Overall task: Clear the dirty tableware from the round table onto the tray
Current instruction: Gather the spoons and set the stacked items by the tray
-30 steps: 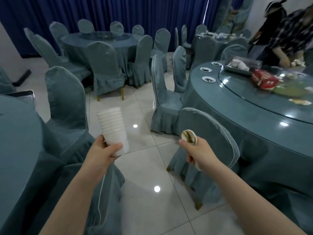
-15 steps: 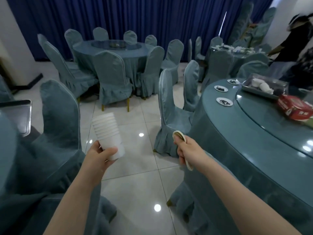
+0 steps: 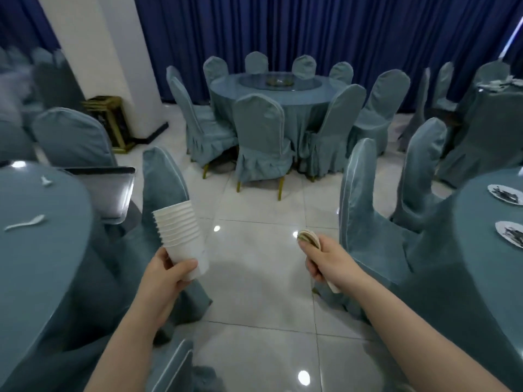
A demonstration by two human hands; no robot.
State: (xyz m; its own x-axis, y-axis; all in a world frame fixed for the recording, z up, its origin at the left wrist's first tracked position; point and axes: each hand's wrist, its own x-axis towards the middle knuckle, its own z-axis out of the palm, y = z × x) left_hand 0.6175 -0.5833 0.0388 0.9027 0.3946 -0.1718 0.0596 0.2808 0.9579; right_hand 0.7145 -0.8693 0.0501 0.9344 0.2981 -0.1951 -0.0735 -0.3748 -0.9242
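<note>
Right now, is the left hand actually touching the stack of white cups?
Touching. The head view shows the left hand wrapped around the base of the stack of white cups, thumb pressed across its front.

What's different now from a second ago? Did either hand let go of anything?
Neither hand let go. The view swung left: the table with the dirty plates slid to the right edge, and the left table's tray and spoons came into view. The left hand still grips the cup stack, and the right hand still holds the small dishes, carried much as before.
</note>
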